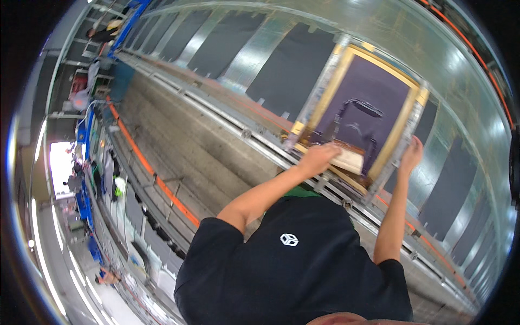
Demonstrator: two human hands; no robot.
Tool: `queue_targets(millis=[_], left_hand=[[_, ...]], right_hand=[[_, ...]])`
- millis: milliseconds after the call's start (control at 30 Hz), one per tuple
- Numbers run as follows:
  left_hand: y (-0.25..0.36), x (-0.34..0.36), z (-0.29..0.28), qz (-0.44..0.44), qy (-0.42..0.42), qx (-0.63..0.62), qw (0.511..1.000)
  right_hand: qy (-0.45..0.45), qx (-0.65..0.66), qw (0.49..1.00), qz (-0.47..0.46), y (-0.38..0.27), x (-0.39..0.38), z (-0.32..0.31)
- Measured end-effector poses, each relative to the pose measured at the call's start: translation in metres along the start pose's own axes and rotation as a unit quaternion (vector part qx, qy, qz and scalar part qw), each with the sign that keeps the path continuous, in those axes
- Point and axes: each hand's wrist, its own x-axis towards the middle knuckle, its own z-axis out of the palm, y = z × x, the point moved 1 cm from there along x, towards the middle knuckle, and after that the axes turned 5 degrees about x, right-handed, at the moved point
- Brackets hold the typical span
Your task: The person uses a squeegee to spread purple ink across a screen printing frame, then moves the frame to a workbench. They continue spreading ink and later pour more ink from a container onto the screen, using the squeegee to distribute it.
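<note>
the left hand (pixel 322 158) holds one end of a wooden-handled squeegee (pixel 349 160), its fingers closed around the wood. the squeegee lies inside the lower end of a yellow-edged screen-printing frame (pixel 394 66), close to the person's body, on the purple mesh (pixel 374 81). dark, glossy ink (pixel 367 107) marks the mesh beyond it. the right hand (pixel 413 154) is raised at the outer side of the frame, by the grey side bar (pixel 398 154); whether its fingers grip the bar or only rest there, i cannot tell. the frame sits on a long printing table with dark fabric panels (pixel 292 70) laid in a row, and a metal rail (pixel 211 112) runs along the near edge.
</note>
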Motion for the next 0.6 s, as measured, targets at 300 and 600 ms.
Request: queue_targets(millis=[300, 600], left_hand=[[-0.177, -0.050, -0.119, -0.022, -0.028, -0.007, 0.999], [-0.225, -0.085, -0.152, -0.023, -0.023, -0.017, 0.999]], right_hand=[[0.025, 0.068, 0.995, 0.074, -0.091, -0.079, 0.195], [0.028, 0.043, 0.993, 0.107, -0.135, -0.099, 0.237]])
